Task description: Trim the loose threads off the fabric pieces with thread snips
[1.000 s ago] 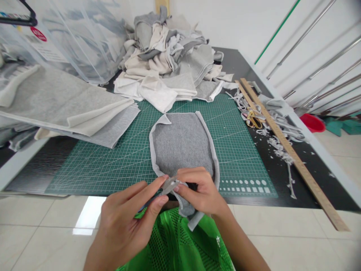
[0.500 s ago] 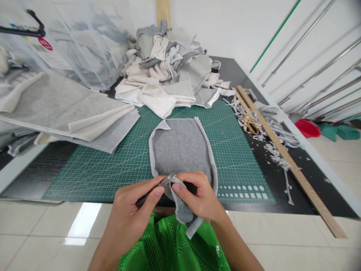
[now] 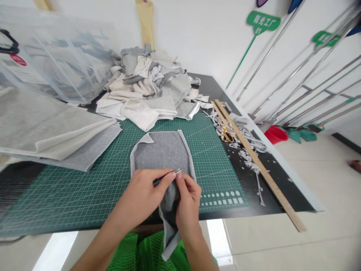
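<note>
Left hand (image 3: 143, 194) is pinched shut round a small metal tool (image 3: 169, 176), dark handle in the fingers, bright tip poking out; looks like snips or a seam picker, can't tell which. Right hand (image 3: 188, 199) is closed thumb-to-forefinger on the edge of the grey fabric piece (image 3: 163, 154), right at the tool tip. That piece lies on the green cutting mat (image 3: 84, 184) w/ its near end hanging off the table edge over the person's green mesh top (image 3: 132, 256), pale binding running round its rim. Judgement: the work is fine trimming or picking at that rim, so keep the cloth taut between the two pinches, nibble w/ the tip only, and don't let it bite the grey body. Beyond the mat's far edge sits a heap of grey and cream offcuts (image 3: 149, 86); off the mat's left side, folded grey sheets (image 3: 47, 131); off its right side, a wooden ruler (image 3: 259, 165), yellow-handled scissors (image 3: 225, 132) and strip scraps (image 3: 248, 158).
</note>
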`<state>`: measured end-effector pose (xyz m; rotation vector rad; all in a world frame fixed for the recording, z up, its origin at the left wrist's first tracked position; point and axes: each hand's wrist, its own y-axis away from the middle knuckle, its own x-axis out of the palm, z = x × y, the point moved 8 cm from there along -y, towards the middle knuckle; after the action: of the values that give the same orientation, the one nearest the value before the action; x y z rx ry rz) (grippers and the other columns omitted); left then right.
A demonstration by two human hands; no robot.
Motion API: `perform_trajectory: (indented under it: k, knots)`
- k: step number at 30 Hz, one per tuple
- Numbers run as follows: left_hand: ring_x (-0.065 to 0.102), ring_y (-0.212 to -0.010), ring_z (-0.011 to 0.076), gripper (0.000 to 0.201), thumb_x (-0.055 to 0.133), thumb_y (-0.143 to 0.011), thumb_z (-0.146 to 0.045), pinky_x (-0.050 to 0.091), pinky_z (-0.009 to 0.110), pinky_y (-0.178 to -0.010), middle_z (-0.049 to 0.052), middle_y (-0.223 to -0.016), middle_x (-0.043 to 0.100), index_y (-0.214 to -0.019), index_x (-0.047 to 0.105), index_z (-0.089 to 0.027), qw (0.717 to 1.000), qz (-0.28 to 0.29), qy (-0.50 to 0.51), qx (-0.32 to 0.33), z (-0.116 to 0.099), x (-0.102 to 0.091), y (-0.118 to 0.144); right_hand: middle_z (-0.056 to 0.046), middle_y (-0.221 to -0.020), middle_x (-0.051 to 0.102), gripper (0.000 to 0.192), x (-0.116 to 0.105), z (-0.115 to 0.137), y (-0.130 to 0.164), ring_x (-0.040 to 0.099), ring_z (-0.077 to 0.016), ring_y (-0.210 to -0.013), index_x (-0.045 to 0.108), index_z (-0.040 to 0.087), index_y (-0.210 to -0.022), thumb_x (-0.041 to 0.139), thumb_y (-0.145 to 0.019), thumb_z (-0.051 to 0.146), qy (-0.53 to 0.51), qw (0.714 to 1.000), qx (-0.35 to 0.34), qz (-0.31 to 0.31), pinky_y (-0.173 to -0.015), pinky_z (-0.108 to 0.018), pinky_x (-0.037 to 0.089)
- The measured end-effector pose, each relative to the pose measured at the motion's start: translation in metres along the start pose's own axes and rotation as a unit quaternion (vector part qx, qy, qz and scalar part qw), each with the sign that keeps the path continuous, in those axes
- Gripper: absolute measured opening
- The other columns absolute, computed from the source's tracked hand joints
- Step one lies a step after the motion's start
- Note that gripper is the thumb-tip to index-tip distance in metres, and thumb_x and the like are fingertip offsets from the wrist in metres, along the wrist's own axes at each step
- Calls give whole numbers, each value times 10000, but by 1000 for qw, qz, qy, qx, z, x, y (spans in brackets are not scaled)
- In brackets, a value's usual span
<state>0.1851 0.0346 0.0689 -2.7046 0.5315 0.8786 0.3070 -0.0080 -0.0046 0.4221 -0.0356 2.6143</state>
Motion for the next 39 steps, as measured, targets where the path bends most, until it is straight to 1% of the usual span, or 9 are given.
perform_trajectory:
  k: [3, 8, 14, 21, 25, 28, 32, 35, 39]
  knots:
    - [737, -808, 180, 310, 508, -988, -346, 495, 301, -725, -27, -919, 809, -918, 805, -293, 994, 78, -66, 29, -22, 18, -34, -3, -774, 686, 235, -11, -11, -7, 582, -149, -771, 746, 178, -775, 721, -852, 399, -88, 992, 15, -93, -737, -256, 475]
    - [718, -812, 213, 337, 509, -976, -334, 429, 324, -713, 24, -872, 803, -815, 789, -238, 984, 128, -113, 47, -37, 45, -65, -14, -826, 714, 219, -19, -23, -20, 627, -167, -822, 744, 166, -830, 742, -797, 382, -211, 961, 67, -164, -792, -290, 499]
    - [697, -768, 198, 359, 488, -985, -334, 402, 315, -683, 30, -848, 794, -788, 768, -223, 978, 153, -137, 47, -44, 65, -74, -5, -822, 713, 201, -29, -23, -27, 626, -151, -798, 731, 160, -850, 727, -803, 356, -259, 945, 70, -188, -778, -275, 506]
    - [702, -760, 224, 366, 485, -972, -330, 427, 332, -687, 59, -830, 792, -772, 773, -223, 977, 139, -155, 46, -43, 71, -78, -39, -895, 724, 236, -28, -23, -29, 651, -175, -854, 713, 157, -892, 681, -836, 385, -227, 953, 75, -186, -834, -315, 530]
    - [726, -801, 235, 317, 511, -955, -325, 479, 332, -709, 53, -899, 806, -845, 797, -247, 981, 117, -145, 59, -43, 66, -80, -47, -913, 723, 236, -28, -22, -29, 661, -174, -862, 703, 162, -905, 679, -840, 388, -228, 954, 78, -178, -836, -313, 538]
    - [741, -765, 216, 350, 495, -975, -379, 519, 314, -679, 26, -900, 811, -858, 806, -269, 983, 113, -128, 66, -36, 57, -75, -15, -818, 695, 244, -28, -24, -28, 641, -156, -768, 673, 173, -829, 710, -825, 414, -233, 952, 91, -176, -755, -288, 538]
    - [762, -961, 249, 358, 542, -953, -490, 586, 382, -898, 35, -1033, 803, -1022, 804, -257, 994, 52, -94, 30, -10, 27, -55, 21, -723, 662, 265, -27, -22, -25, 600, -132, -671, 679, 180, -772, 762, -794, 430, -227, 954, 97, -168, -676, -262, 516]
    - [758, -1010, 249, 370, 593, -922, -530, 596, 397, -951, 29, -1082, 793, -1093, 786, -265, 999, -5, -46, -6, 10, 2, -29, -12, -811, 741, 260, -23, -18, -23, 657, -160, -760, 766, 181, -853, 780, -793, 434, -193, 967, 94, -136, -771, -296, 536]
    - [763, -1004, 240, 350, 610, -925, -508, 630, 342, -877, 25, -1096, 788, -1108, 779, -263, 997, -71, -28, -13, 25, -20, 3, -58, -1068, 796, 263, -19, -8, -20, 703, -215, -1021, 815, 215, -993, 799, -804, 397, -111, 989, 42, -88, -1001, -367, 506]
